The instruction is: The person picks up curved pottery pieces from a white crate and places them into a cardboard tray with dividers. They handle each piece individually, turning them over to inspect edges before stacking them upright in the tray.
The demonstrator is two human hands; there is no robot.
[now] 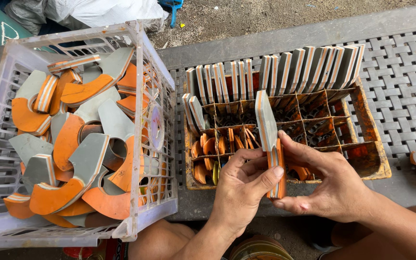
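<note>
both hands pinch one flat layered piece, grey on the faces with orange and white stripes on the edge; the left hand (pixel 244 185) closes its thumb and fingers around the lower orange part, and the right hand (pixel 326 180) presses on the same lower part from the other side, so the layered piece (pixel 268 139) stands almost upright on its edge; it is held just above the front of the rusty divided tray (pixel 369 144), not yet resting in any compartment; at the back of the tray a row of similar pieces (pixel 275 72) stands on edge, tight together, and the front left cells hold small orange offcuts (pixel 213 147); the white plastic crate (pixel 143 120) at the left is full of curved grey and orange cut shapes (pixel 73 159); i judge the risk is a slip, because only the bottom end is gripped and the tall top can tip sideways; it may then knock the standing row, or the piece may catch on a thin divider and fall between cells.
</note>
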